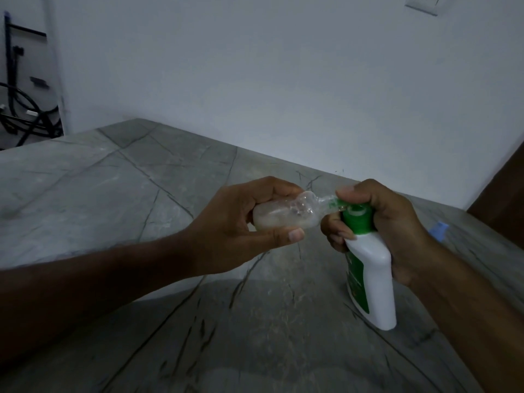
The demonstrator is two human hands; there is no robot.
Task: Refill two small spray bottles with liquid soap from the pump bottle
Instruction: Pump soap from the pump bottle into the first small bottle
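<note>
My left hand (241, 225) grips a small clear spray bottle (286, 212), tipped on its side with its open neck pointing right. Pale liquid lies along its lower side. The neck meets the green spout of the white pump bottle (371, 276), which stands on the grey marble counter (141, 194). My right hand (391, 222) wraps the pump bottle's green collar, and its thumb presses down on the pump head. A second small bottle is not in view.
A light blue object (439, 230) lies on the counter to the right, behind my right wrist. A white wall runs along the counter's far edge. Black cables and a rack (19, 109) stand at the far left. A brown panel (499, 194) rises at the right.
</note>
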